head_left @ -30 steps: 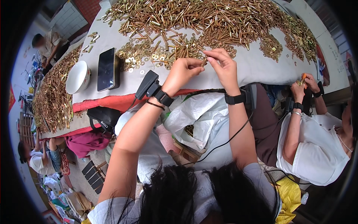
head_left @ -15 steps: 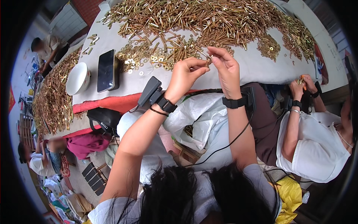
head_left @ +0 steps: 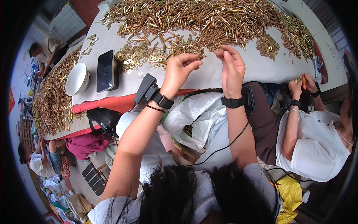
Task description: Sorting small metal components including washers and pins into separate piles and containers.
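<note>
Your left hand (head_left: 181, 71) lifted off washers (head_left: 147, 61), drew back toward you, fingers now curled, pinched shut. Your right hand (head_left: 232, 69) rose off bolt pile (head_left: 209, 22), now upright over table edge (head_left: 209, 78), fingertips pointing up. Gap between your hands wider than a second ago. Neighbour's hands (head_left: 302, 84) barely shifted.
</note>
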Motion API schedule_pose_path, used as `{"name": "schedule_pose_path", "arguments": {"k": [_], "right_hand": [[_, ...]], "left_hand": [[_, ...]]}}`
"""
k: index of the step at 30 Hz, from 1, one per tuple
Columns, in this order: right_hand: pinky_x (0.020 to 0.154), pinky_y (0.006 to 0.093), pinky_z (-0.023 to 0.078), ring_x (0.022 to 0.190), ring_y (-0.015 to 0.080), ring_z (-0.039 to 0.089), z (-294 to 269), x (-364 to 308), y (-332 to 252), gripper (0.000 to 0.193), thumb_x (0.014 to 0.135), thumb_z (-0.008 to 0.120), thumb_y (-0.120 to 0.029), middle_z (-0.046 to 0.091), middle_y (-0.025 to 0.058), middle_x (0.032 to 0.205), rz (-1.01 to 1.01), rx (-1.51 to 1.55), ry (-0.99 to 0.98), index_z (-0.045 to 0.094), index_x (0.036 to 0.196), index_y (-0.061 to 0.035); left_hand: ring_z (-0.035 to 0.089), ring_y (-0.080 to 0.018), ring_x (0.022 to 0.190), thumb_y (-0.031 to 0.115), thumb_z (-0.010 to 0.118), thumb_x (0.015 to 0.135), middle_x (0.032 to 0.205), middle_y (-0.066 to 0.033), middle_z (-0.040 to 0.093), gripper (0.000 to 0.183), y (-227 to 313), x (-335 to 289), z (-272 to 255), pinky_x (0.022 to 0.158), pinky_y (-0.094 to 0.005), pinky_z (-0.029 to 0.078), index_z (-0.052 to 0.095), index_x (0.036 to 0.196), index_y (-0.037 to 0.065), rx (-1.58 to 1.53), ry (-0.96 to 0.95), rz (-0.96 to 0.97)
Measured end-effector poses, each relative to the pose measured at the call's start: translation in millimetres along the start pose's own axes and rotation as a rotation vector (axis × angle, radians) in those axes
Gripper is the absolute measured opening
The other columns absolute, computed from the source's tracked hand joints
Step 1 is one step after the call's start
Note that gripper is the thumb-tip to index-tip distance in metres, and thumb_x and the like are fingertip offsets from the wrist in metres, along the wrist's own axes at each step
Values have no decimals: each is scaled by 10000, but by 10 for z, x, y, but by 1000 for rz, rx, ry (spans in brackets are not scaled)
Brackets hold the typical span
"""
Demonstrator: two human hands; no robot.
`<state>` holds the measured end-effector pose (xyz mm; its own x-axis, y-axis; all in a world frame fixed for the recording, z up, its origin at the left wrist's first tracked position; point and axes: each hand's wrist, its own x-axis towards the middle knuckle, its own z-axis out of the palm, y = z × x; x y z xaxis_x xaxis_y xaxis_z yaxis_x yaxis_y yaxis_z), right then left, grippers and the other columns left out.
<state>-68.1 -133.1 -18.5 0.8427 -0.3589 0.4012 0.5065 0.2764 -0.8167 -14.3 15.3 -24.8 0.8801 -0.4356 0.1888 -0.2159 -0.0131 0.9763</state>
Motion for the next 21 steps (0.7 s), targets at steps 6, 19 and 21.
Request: {"name": "schedule_pose_path", "arguments": {"k": [6, 19, 21], "right_hand": [[893, 290, 366, 1033, 180, 515, 113, -36, -16, 321, 906, 404, -192, 559, 167, 1093, 75, -15, -175, 507, 1116, 28], [834, 269, 391, 888, 150, 565, 99, -44, -3, 291, 908, 408, -192, 649, 123, 800, 75, -217, -2, 545, 1009, 44], [821, 260, 393, 887, 141, 563, -70, -33, -48, 281, 905, 416, -187, 648, 119, 834, 149, -302, -5, 544, 1003, 43]], "left_hand": [[603, -107, 679, 84, 641, 767, 753, -77, 635, 223, -55, 11, -46, 620, -218, 485, 594, 935, -54, 53, -9, -8], [591, -96, 658, 72, 648, 754, 758, -67, 631, 203, -127, -10, -64, 606, -207, 477, 602, 912, -48, 149, -70, 2], [590, -95, 660, 73, 649, 753, 760, -66, 631, 204, -146, -3, -87, 606, -207, 478, 602, 911, -47, 131, -67, -46]]}}
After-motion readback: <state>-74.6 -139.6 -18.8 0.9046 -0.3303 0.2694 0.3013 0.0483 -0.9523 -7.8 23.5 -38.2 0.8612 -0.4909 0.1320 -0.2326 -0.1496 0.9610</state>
